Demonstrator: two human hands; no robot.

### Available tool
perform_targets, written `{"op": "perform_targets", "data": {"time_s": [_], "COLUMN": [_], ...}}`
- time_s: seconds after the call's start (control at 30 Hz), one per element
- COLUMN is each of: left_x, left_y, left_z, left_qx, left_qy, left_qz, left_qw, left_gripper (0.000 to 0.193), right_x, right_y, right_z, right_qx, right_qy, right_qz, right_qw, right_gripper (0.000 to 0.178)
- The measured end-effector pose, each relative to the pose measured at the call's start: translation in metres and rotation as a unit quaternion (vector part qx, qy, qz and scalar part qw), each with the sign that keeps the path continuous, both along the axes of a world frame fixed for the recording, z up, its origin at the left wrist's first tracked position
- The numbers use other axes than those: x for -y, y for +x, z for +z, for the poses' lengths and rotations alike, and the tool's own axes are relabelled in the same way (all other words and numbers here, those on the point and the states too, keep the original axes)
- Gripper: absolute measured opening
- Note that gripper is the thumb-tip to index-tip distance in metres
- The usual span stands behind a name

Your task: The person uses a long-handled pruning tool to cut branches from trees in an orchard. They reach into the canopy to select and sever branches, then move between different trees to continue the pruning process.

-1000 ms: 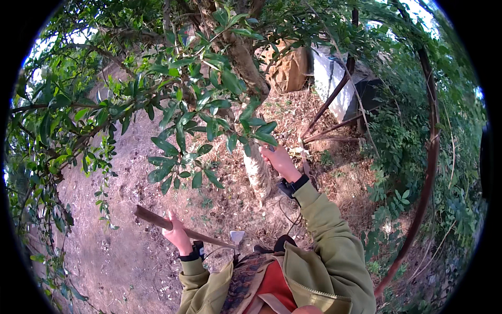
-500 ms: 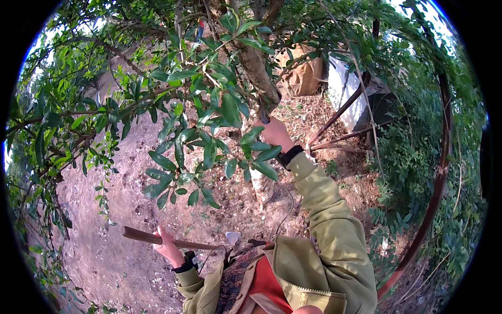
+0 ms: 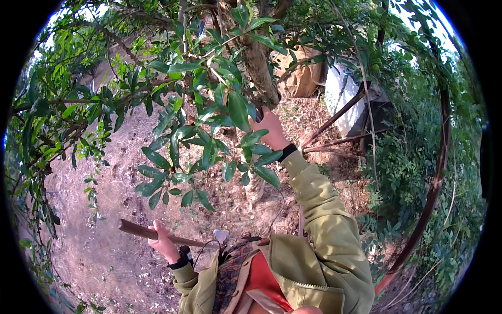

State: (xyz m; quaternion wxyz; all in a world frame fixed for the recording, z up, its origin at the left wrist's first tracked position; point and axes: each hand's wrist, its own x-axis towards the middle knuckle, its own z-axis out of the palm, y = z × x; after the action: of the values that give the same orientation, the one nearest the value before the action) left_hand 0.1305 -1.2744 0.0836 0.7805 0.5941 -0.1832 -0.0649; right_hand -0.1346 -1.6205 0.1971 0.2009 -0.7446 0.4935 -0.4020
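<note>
My left hand [image 3: 163,244] is wrapped round a brown wooden stick [image 3: 136,229], held low on the left and reaching across to the front of my jacket. Near the stick's inner end shows a small pale flat thing [image 3: 221,236]; whether it joins the stick I cannot tell. My right hand [image 3: 272,130] is raised by the tree trunk [image 3: 259,68], its fingers closed. A dark narrow thing [image 3: 259,113] shows at its fingertips, partly behind leaves, its kind unclear. Leafy twigs [image 3: 209,146] hang in front of and left of this hand.
Behind the trunk stand a brown sack [image 3: 300,73] and a white sack [image 3: 342,99]. Reddish-brown poles [image 3: 340,115] slant beside them, and a long curved pole [image 3: 426,214] rises on the right. Branches spread at upper left above dry, littered soil [image 3: 104,209].
My right hand has come slightly down and nearer, staying by the trunk. The left hand still grips the stick. The whole view has shifted slightly.
</note>
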Motion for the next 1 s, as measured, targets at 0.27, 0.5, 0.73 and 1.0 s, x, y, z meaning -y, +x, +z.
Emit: {"op": "perform_targets", "data": {"time_s": [0.27, 0.5, 0.73, 1.0], "left_x": [0.004, 0.005, -0.001, -0.004], "left_y": [-0.005, -0.009, -0.010, -0.018], "left_z": [0.009, -0.003, -0.001, 0.007], "left_qx": [0.023, 0.011, 0.031, 0.039], "left_qy": [0.036, 0.033, 0.029, 0.030], "left_qz": [0.005, 0.000, 0.000, -0.008], "left_qw": [0.999, 0.999, 0.999, 0.999], "left_gripper": [0.041, 0.037, 0.035, 0.035], "right_x": [0.005, -0.005, -0.004, 0.008], "right_y": [-0.004, 0.000, 0.007, 0.019], "right_z": [-0.004, 0.022, 0.035, 0.053], "right_qx": [0.045, 0.038, 0.054, 0.079], "right_qy": [0.114, 0.118, 0.136, 0.087], "right_qz": [-0.031, -0.011, -0.002, 0.017], "right_qw": [0.992, 0.992, 0.989, 0.993], "right_gripper": [0.049, 0.066, 0.066, 0.058]}}
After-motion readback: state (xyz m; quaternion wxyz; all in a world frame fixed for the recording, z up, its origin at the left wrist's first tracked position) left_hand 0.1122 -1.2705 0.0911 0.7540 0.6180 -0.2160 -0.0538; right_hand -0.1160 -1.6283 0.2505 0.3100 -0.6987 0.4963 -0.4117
